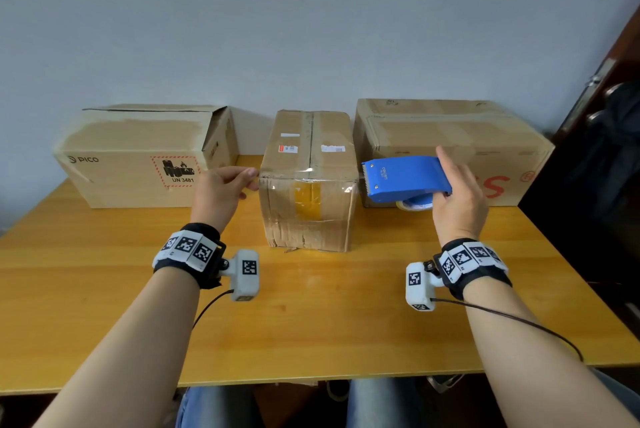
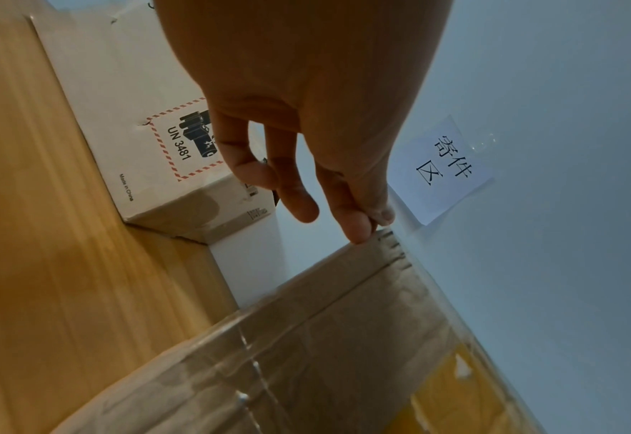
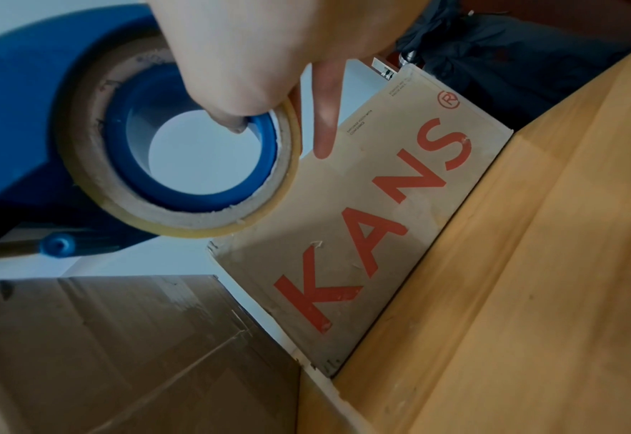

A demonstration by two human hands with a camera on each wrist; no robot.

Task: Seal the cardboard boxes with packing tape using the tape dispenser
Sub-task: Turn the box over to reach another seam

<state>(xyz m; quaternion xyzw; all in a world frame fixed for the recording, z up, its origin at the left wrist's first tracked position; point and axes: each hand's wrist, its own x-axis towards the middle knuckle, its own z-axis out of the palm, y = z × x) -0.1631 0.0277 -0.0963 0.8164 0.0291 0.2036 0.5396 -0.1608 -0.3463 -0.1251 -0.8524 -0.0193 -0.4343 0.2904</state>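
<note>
Three cardboard boxes stand in a row on the wooden table (image 1: 311, 316). At the near top left corner of the middle box (image 1: 308, 206), my left hand (image 1: 252, 179) pinches the end of a clear tape strip (image 1: 308, 172). The strip stretches across the box's top front edge. In the left wrist view the thumb and forefinger (image 2: 362, 229) meet right at that corner of the middle box (image 2: 306, 352). Just right of the box, my right hand (image 1: 446, 181) grips the blue tape dispenser (image 1: 401, 176), its toothed blade pointing left. The thumb (image 3: 232, 123) hooks inside the tape roll (image 3: 180, 217).
The PICO box (image 1: 138, 157) at the left has a flap raised at its right end. The large KANS box (image 1: 450, 136) stands behind the dispenser. A dark door (image 1: 595, 150) borders the table's right side. A paper sign (image 2: 443, 170) hangs on the wall.
</note>
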